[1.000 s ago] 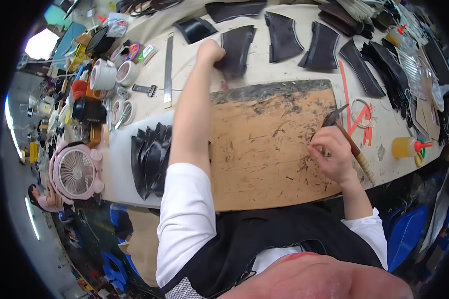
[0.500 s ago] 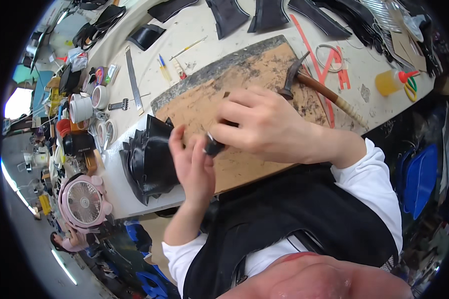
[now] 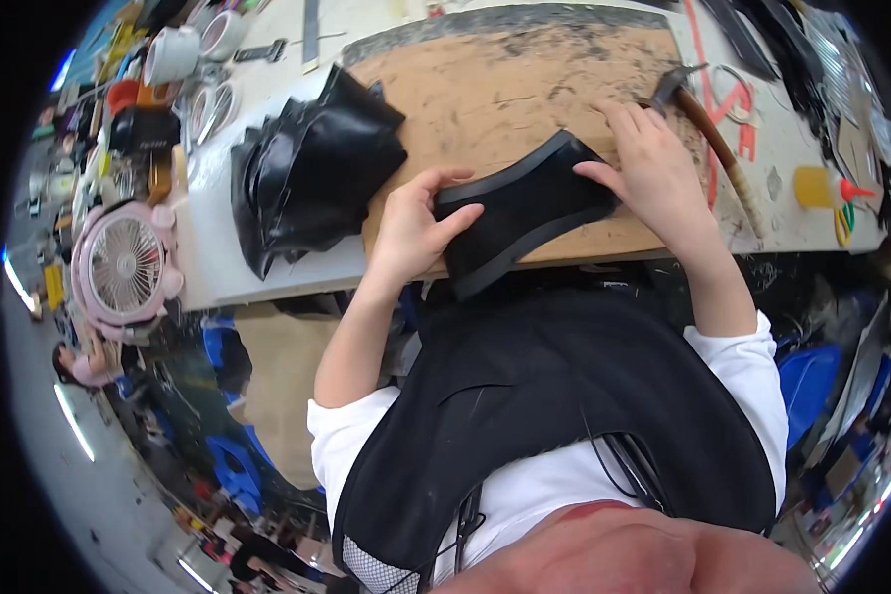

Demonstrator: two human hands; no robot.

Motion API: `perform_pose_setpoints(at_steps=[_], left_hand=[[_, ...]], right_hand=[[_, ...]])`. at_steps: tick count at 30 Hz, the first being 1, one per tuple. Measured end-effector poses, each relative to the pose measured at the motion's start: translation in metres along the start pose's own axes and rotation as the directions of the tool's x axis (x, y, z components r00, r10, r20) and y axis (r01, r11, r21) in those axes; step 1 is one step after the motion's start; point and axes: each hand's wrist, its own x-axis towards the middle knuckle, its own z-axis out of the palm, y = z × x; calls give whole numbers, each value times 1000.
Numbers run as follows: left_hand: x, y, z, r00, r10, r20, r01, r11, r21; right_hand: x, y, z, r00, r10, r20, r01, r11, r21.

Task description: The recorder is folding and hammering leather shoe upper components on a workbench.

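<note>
A black leather piece [image 3: 525, 213], flat with curved edges and a narrow band along each long side, lies tilted over the board's near edge. My left hand [image 3: 414, 220] grips its left end, thumb on top and fingers at the far side. At the right end, my right hand [image 3: 653, 163] rests its thumb on the corner, its other fingers stretched out over the brown work board [image 3: 465, 109]. To the left of my left hand stands a stack of folded black leather pieces [image 3: 312, 168].
A hammer [image 3: 718, 144] lies beyond my right hand, near a yellow bottle with a red tip [image 3: 822, 188]. A pink fan [image 3: 126, 262] stands off the table's left end. Tape rolls [image 3: 173, 59] sit at the far left. More black pieces [image 3: 742, 30] lie far right.
My hands have come apart from being close together over the board. The black leather piece now lies spread between them. The view has shifted, so the table appears higher up.
</note>
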Motion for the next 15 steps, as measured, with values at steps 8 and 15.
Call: perform_pose_setpoints(at_steps=[8, 15], left_hand=[[-13, 15, -3, 996, -90, -19, 87, 990, -112], [-9, 49, -32, 776, 600, -193, -543, 792, 279]], right_hand=[[25, -18, 50, 822, -570, 13, 550, 798, 246], [63, -23, -1, 418, -838, -350, 853, 495, -165]])
